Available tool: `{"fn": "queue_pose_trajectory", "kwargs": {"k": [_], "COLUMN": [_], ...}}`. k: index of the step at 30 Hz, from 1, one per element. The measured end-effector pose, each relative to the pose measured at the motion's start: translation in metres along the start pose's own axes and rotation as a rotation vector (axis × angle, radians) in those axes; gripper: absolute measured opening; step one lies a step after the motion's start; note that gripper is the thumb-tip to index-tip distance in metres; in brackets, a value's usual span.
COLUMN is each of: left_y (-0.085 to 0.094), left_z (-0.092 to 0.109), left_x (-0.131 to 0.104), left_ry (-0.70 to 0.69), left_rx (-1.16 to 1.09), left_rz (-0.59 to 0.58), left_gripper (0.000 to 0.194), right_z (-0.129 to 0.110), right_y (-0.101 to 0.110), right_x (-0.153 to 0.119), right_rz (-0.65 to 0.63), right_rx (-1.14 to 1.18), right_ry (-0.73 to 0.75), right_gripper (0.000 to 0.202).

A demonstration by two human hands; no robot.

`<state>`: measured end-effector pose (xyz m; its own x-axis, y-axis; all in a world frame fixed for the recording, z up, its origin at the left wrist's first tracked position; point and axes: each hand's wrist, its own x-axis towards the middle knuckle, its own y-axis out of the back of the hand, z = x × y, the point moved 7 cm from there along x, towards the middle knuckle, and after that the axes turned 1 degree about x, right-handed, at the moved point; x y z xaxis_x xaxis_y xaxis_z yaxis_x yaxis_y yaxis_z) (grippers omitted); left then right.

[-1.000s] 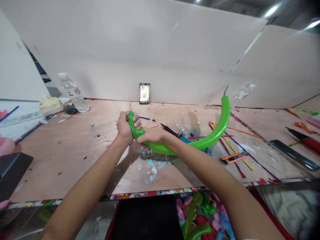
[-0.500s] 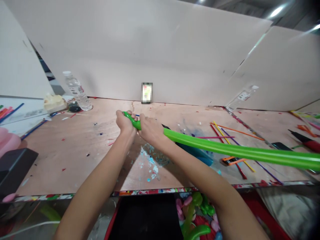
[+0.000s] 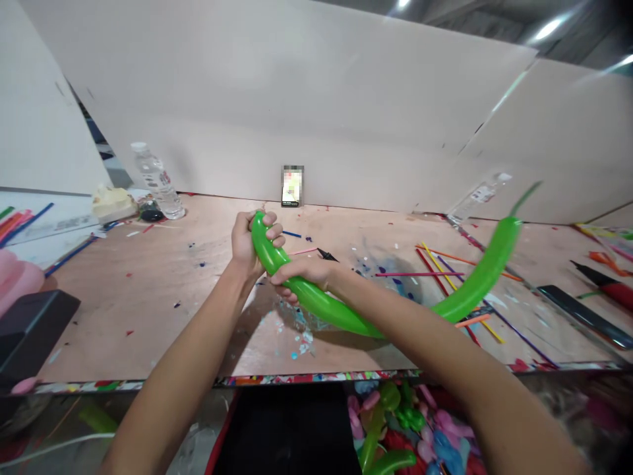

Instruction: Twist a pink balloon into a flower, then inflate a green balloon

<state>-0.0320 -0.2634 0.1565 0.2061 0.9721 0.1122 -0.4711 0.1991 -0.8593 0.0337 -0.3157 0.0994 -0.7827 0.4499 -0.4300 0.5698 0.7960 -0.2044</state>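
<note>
A long inflated green modelling balloon runs from my hands toward the right in a downward curve. Its thin uninflated tip points up at the far right end. My left hand is wrapped round the balloon's near end, fingers curled over it. Just to the right and lower, my right hand grips the balloon a short way along. My right forearm crosses in front of the balloon and hides part of its middle. Beneath the hands, the wooden table carries bits of torn balloon.
Several uninflated balloons lie crossed on the right, near a black strip-shaped object and a red-and-black pump. A phone leans on the white board. Water bottles stand at both sides. A dark box sits left.
The balloon has swung from a straight line off to the right into a bent curve, its tail tip now in view. My right hand has moved lower along it, and more balloon shows between my hands.
</note>
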Motion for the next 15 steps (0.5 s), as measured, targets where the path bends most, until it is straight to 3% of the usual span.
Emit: {"fn": "queue_pose_trajectory", "kwargs": {"k": [4, 9, 15], "left_y": [0.005, 0.026, 0.042], "left_z": [-0.007, 0.0, 0.007], "left_x": [-0.001, 0.0, 0.007], "left_ry": [-0.024, -0.222, -0.285], "left_rx": [0.158, 0.16, 0.093], "left_rz": [0.015, 0.331, 0.49], "left_gripper": [0.024, 0.022, 0.023], "right_z": [-0.002, -0.03, -0.049], "right_y": [0.016, 0.028, 0.015], "right_x": [0.003, -0.009, -0.017], "right_rz": [0.319, 0.696, 0.969], "right_rx": [-0.434, -1.113, -1.532], "right_ry": [0.008, 0.041, 0.054], "right_gripper": [0.022, 0.019, 0.025]}}
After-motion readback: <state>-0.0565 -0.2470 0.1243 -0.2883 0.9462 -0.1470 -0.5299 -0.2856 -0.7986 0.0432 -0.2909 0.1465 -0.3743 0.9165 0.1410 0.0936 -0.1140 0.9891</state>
